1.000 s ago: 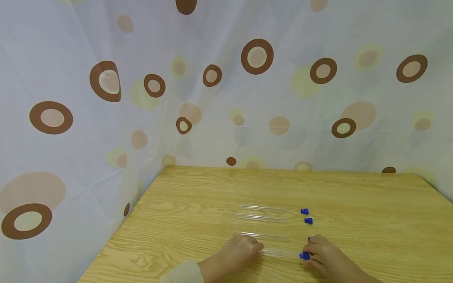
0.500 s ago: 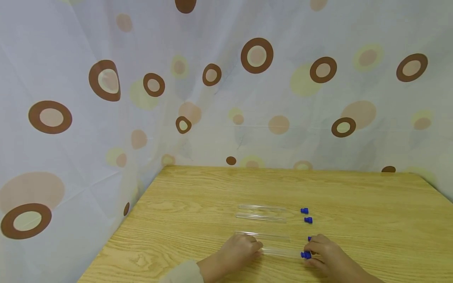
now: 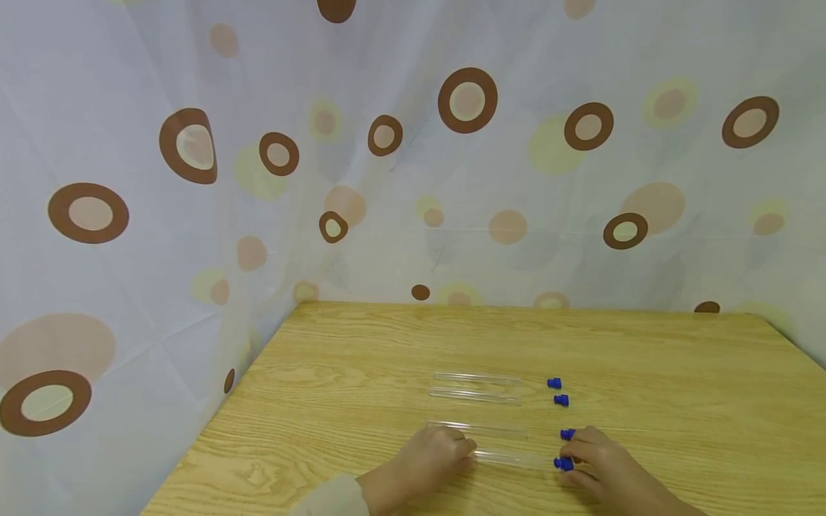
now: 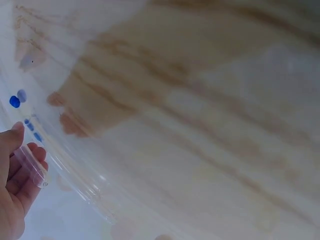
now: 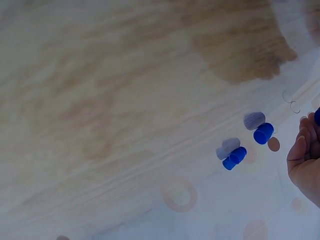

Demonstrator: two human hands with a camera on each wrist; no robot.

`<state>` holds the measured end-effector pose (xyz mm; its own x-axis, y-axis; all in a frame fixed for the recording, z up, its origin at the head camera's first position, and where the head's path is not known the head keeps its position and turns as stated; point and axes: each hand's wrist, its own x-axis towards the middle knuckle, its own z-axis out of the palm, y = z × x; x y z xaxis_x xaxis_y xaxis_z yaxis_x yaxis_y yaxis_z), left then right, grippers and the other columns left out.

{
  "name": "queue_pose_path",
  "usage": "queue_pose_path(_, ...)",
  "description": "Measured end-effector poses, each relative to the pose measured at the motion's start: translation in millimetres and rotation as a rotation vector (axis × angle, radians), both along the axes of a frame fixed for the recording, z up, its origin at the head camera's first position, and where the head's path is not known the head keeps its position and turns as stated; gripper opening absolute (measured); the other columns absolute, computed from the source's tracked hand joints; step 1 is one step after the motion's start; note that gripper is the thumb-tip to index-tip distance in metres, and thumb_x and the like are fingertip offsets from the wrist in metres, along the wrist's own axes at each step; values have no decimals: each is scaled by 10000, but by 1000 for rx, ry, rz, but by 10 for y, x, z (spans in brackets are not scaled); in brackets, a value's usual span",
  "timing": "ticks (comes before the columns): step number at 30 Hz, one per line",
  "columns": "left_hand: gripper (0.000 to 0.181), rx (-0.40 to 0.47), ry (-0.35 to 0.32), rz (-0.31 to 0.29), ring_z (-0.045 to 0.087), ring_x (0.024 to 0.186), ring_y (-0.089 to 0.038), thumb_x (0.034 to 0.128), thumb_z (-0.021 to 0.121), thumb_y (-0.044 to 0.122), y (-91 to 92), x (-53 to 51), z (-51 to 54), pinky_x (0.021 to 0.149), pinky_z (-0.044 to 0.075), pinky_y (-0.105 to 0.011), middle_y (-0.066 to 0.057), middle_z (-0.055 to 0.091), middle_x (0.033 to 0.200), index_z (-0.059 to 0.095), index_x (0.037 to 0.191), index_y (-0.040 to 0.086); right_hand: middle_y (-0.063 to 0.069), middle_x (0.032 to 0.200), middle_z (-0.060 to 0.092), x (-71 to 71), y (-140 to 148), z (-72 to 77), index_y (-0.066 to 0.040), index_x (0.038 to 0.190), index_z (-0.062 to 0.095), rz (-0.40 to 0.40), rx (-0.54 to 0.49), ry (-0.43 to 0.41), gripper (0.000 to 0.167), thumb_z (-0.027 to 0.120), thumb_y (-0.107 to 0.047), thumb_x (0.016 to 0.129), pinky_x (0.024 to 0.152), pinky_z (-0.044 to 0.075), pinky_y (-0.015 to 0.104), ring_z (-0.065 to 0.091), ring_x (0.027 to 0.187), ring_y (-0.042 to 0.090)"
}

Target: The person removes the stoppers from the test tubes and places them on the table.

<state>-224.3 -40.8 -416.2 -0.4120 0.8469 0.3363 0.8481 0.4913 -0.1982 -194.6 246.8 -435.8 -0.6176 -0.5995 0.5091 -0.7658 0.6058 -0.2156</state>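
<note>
At the near side of the table my left hand [image 3: 434, 459] grips the rounded end of a clear test tube [image 3: 506, 459]. That end [image 4: 40, 177] shows between thumb and fingers in the left wrist view. My right hand [image 3: 600, 459] pinches a blue stopper [image 3: 564, 464], held in line with the tube's right end and a small gap away from it. Just beyond my right fingers lies another blue stopper [image 3: 567, 434], partly covered by them. A second clear tube [image 3: 480, 430] lies right behind my left hand.
Farther back, two more clear tubes, one front [image 3: 474, 396] and one rear [image 3: 476, 378], lie side by side. Two blue stoppers, one nearer [image 3: 561, 400] and one farther [image 3: 554, 383], sit to their right. A patterned curtain [image 3: 516, 165] hangs behind the wooden table [image 3: 677, 387].
My right hand has shifted slightly right with the blue stopper, opening a gap from the tube's end. The stopper behind my fingers shows more now. My left hand stays on the tube.
</note>
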Motion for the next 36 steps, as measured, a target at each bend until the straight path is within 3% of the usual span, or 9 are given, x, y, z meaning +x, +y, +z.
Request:
queue_pose_path(9,83,12,82,-3,569,609,35,830,682,223,-15,-34,-16,585,443,-42,117,637,689,641,779,171,-91,807,544,14,53,2,-116,846,643,-7,-9,2,149,746,-93,742,510,393,156,419,726,-33)
queue_pose_path(16,121,11,28,-5,448,534,36,850,659,208,-42,-41,-10,534,389,-43,102,573,619,619,744,164,-97,787,526,-1,97,-33,-111,838,643,8,-12,6,140,747,-104,745,499,362,138,384,713,-49)
queue_pose_path(25,99,15,55,1,497,571,25,838,668,223,-54,-61,-60,526,385,-49,101,589,643,628,766,169,-86,801,549,6,143,-27,-107,842,646,16,-30,41,146,750,-97,740,508,389,143,420,731,-41)
queue_pose_path(36,93,-17,1,28,570,640,26,848,646,239,-63,-39,-7,605,443,-16,82,620,731,661,838,148,-75,769,528,-38,204,-88,-69,812,669,68,-13,86,96,726,-139,779,504,343,107,390,709,-42)
